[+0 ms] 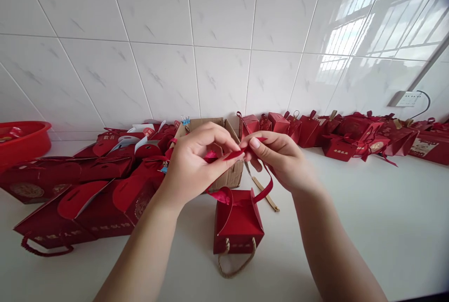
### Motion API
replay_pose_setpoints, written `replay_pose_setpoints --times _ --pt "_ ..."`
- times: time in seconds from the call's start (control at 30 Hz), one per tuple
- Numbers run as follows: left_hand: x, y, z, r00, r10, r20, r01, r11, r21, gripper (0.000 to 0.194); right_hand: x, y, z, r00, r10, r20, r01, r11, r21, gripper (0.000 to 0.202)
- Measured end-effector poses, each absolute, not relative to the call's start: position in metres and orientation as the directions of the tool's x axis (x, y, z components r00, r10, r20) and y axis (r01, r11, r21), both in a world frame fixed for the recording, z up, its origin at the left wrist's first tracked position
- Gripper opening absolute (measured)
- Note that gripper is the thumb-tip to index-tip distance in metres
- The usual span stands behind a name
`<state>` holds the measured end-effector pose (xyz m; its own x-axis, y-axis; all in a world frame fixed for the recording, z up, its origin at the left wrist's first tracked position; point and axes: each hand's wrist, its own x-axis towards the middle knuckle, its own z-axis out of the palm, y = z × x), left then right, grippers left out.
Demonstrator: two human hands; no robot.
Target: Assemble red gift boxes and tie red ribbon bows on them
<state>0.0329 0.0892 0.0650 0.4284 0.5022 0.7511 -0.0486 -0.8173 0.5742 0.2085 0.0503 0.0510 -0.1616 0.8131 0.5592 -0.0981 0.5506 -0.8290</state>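
A small red box (242, 222) with a rope handle (238, 271) stands on the white table, in front of the cardboard box. Red ribbon (267, 187) runs up from both sides of its top to my hands. My left hand (205, 161) pinches the ribbon between thumb and fingers, above the box and to its left. Close beside it, nearly touching, my right hand (277, 157) is closed on the ribbon too, thumb against the fingers. Part of the ribbon between the hands is hidden by the fingers.
An open cardboard box (229, 178) sits behind my hands, a gold strip (266, 194) to its right. Several red boxes (87, 213) crowd the left; more red boxes (354, 138) line the tiled wall on the right. A red basin (35, 140) is far left.
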Motion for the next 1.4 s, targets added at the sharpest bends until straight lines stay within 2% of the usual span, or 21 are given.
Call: replay_pose_setpoints --times 0.07,0.13,0.27,0.37,0.47,0.6,0.73,0.87,0.97,1.3,1.4 --pt "0.028 0.088 0.068 0.538 0.567 0.624 -0.050 -0.717 0.695 0.016 0.213 0.051 0.051 -0.183 0.775 0.605 -0.023 0.612 -0.790 0.019" --pt "0.025 0.088 0.070 0.600 0.596 0.534 -0.011 -0.661 0.750 0.023 0.217 0.050 0.052 -0.217 0.732 0.645 0.065 0.671 -0.739 0.019" --pt "0.022 0.088 0.070 0.645 0.629 0.434 0.115 -0.641 0.759 0.022 0.223 0.043 0.057 -0.295 0.651 0.699 0.259 0.759 -0.598 0.018" --pt "0.024 0.088 0.068 0.629 0.656 0.417 0.177 -0.643 0.745 0.022 0.226 0.038 0.059 -0.349 0.587 0.730 0.475 0.782 -0.402 0.016" --pt "0.026 0.088 0.067 0.602 0.686 0.408 0.220 -0.634 0.742 0.021 0.226 0.036 0.059 -0.397 0.544 0.740 0.635 0.744 -0.206 0.016" --pt "0.028 0.088 0.068 0.543 0.743 0.391 0.269 -0.595 0.757 0.021 0.224 0.037 0.056 -0.399 0.567 0.720 0.749 0.655 -0.101 0.018" --pt "0.028 0.091 0.068 0.484 0.782 0.393 0.211 -0.540 0.814 0.022 0.222 0.038 0.055 -0.387 0.579 0.718 0.795 0.603 -0.058 0.018" --pt "0.029 0.094 0.068 0.488 0.794 0.364 0.149 -0.487 0.861 0.030 0.222 0.038 0.055 -0.364 0.570 0.737 0.812 0.582 -0.050 0.018" --pt "0.030 0.093 0.068 0.470 0.809 0.354 0.121 -0.456 0.882 0.028 0.221 0.040 0.055 -0.353 0.565 0.746 0.817 0.575 -0.049 0.019" --pt "0.030 0.093 0.068 0.475 0.829 0.297 0.161 -0.414 0.896 0.031 0.219 0.042 0.054 -0.323 0.514 0.795 0.818 0.574 -0.039 0.019" --pt "0.031 0.093 0.067 0.498 0.815 0.297 0.166 -0.425 0.890 0.033 0.219 0.043 0.053 -0.305 0.491 0.816 0.790 0.609 -0.071 0.020"
